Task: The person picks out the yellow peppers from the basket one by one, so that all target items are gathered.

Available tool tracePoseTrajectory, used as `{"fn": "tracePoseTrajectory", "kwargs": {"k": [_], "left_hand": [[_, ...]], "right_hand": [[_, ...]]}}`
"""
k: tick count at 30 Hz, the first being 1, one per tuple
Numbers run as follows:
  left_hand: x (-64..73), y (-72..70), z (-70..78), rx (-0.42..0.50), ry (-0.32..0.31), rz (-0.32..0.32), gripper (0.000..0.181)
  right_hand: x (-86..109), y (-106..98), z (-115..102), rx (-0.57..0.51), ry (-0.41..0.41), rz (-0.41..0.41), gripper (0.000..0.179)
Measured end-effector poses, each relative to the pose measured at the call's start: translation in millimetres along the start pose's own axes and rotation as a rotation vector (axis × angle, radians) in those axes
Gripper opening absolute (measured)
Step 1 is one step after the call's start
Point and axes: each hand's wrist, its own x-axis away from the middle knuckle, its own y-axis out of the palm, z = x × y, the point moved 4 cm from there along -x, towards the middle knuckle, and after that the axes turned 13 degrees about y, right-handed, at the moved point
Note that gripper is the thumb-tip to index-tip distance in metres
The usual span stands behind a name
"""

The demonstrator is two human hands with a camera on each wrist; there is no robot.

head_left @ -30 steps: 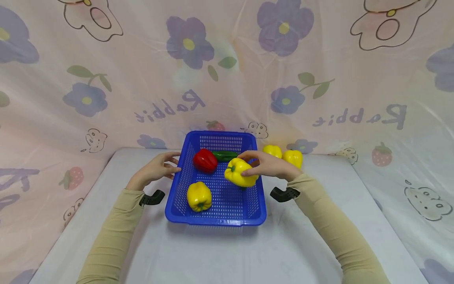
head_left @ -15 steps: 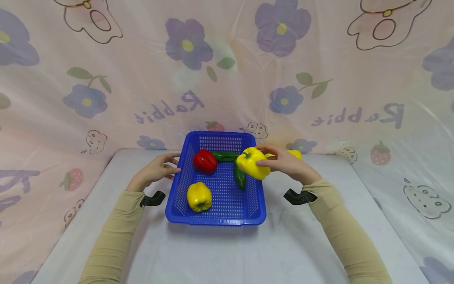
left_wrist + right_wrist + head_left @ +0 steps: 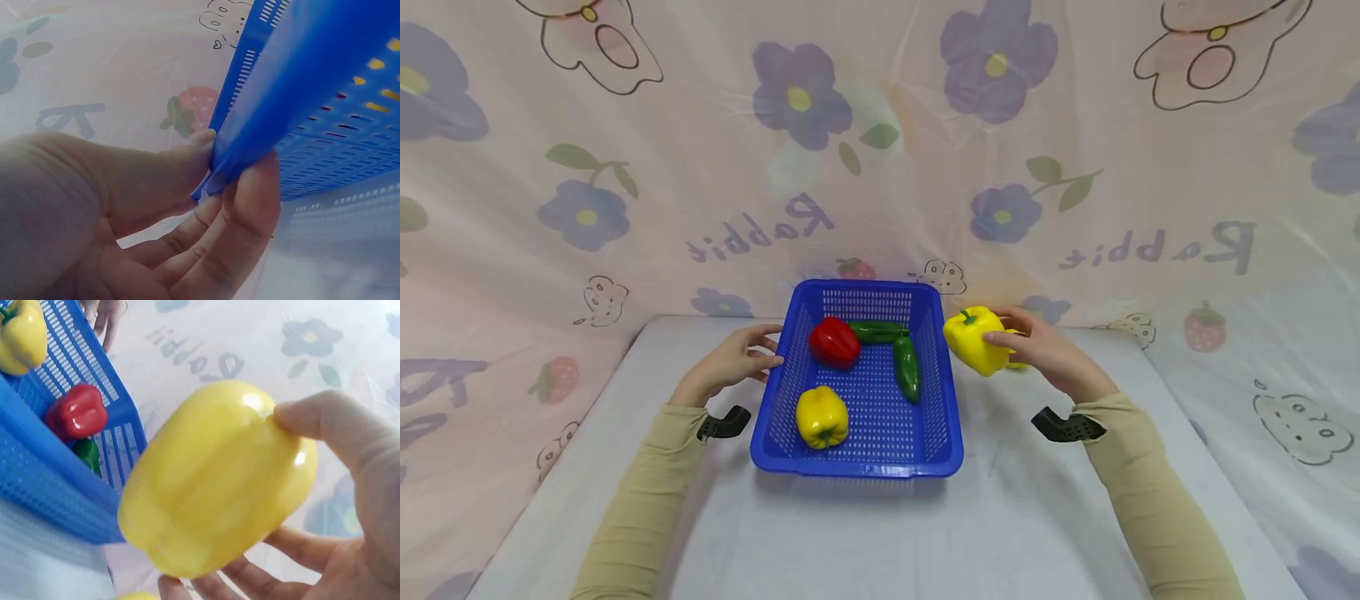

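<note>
The left hand [image 3: 727, 361] pinches a blue basket [image 3: 857, 470], and a yellow bell pepper [image 3: 976, 340] sits in the grasp of the right hand [image 3: 1051, 353]

Its thumb and fingers close on the left rim; inside lie a second yellow pepper [image 3: 822, 417] near the front, a red pepper [image 3: 834, 342] behind it and two green peppers [image 3: 907, 371] further right; just beyond the right rim, the gripped pepper is held aloft, a partly hidden yellow pepper [image 3: 1018, 365] behind it

rear yellow pepper [image 3: 1017, 365]: mostly hidden | basket [image 3: 37, 437], wrist views: cut off
</note>
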Motion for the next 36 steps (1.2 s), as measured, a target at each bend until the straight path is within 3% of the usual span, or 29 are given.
{"fn": "tracePoseTrajectory", "kwargs": {"k": [8,15,36], "left_hand": [[-0.3,0.4,-1.6,0.021,-0.005,0.008,0.062],[-0.7,0.6,-3.0,0.012,-0.003,0.009,0.062],[-0.9,-0.8,-2.2,0.027,0.001,0.005,0.062]], "right_hand": [[-2.1,-15.5,23.5,-0.014,0.092,0.062,0.073],[-8.8,-19.1,43.9,-0.025,0.148,0.046,0.077],[-29.3,0.4,85.5,-0.105,0.269,0.016,0.078]]}}
